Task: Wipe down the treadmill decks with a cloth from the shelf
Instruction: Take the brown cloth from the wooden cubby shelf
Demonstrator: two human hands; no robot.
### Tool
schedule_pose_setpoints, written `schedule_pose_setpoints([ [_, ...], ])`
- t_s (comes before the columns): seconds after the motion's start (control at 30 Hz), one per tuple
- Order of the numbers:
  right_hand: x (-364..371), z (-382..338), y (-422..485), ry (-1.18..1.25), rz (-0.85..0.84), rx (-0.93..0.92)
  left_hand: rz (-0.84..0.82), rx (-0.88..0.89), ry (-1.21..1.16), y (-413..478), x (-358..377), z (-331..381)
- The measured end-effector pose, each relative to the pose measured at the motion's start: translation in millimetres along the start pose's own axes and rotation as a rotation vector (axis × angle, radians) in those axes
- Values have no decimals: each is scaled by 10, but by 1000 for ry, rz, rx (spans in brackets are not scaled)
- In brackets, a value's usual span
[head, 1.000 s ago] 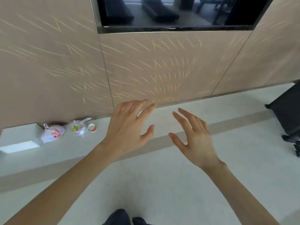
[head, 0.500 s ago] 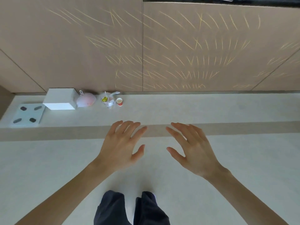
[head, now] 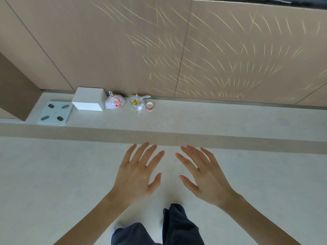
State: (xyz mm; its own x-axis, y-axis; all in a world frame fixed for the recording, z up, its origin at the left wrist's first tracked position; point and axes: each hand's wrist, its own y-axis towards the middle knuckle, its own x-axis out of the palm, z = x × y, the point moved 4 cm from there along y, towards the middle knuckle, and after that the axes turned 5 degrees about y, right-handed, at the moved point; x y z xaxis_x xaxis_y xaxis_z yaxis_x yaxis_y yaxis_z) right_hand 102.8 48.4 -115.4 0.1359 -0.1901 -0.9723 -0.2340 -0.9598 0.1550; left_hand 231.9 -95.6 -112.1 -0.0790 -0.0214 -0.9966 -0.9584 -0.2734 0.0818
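1. Left hand (head: 137, 175): held out over the pale floor (head: 53, 174), palm down, fingers spread, grasping nothing.
2. Right hand (head: 206, 177): beside the left and apart from it, palm down, fingers spread, likewise empty.
3. Dark trouser legs (head: 178, 225): below the hands, at the bottom edge of the view.
4. Darker floor band (head: 70, 132): runs across the view just beyond the fingertips.
5. Bathroom scale (head: 55, 113): flat on the floor at far left, near the panelled wall (head: 123, 50).
6. White box (head: 89, 99): just right of the scale, against the wall.
7. Two knotted plastic bags (head: 115, 101): right of the box; contents too small to identify.
8. Red paper cup (head: 149, 106): upright, just beside the second bag.
9. Cloth, shelf and treadmill decks: none appears in this view; their location cannot be told.
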Motion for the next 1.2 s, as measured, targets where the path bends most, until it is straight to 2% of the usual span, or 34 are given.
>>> schedule_pose_setpoints([
  [0.2,277,-936,294,-14,-92,-21,18,-80,-43,-836,-74,-751],
  [0.67,575,-3066,1296,34,-114,-255,88,-372,-38,-2753,-298,-2510],
  [0.9,738,-3668,1886,103,-54,-438,94,-545,-58,-3199,-307,-3017],
  [1.2,1257,-4152,2815,140,-107,-559,74,-696,-41,-3342,-291,-3921],
])
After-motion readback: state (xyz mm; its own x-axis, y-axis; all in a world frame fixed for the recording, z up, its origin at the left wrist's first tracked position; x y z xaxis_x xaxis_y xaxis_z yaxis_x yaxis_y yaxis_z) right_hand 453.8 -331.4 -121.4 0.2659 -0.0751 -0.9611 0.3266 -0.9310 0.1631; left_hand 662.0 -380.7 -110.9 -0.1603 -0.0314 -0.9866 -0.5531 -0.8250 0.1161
